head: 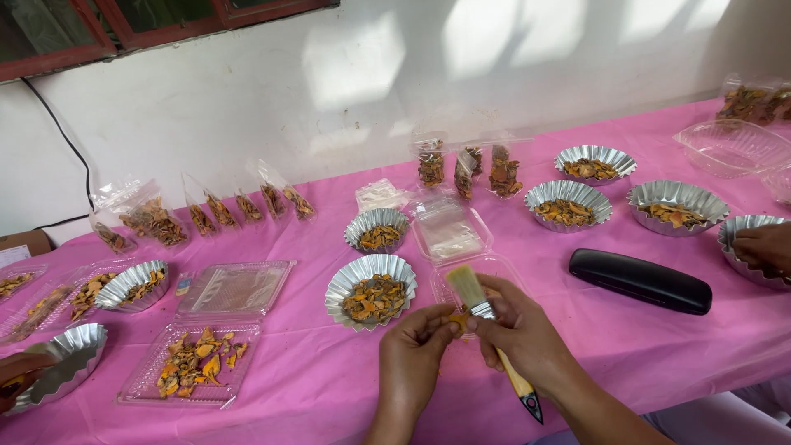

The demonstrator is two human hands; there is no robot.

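Head view of a counter [329, 387] under a pink cloth. The right hand [523, 330] has its fingers closed round a paintbrush [482, 309], gripping it at the metal band, pale bristles up and the wooden handle running down past the wrist. The left hand [416, 350] pinches a small orange piece [456, 321] between thumb and fingertips, held against the brush just below the bristles; most of the piece is hidden by the fingers.

Eight fluted foil cups show: one large cup [371, 288] of orange-brown dried slices just left of the hands, a smaller one [376, 229] behind it, three filled ones [593, 194] toward the far right, and one [132, 284] at the left. Two more are held by other people's hands, one at the left edge [62, 367], one at the right edge [746, 247]; their contents cannot be made out.

A row of clear pouches [206, 214] of slices stands by the wall, with three more upright [465, 169] at centre. An open clear clamshell box [194, 363] holds loose slices. One black oblong case [641, 280] lies to the right. Trays at the far left and top right are cut off by the frame.
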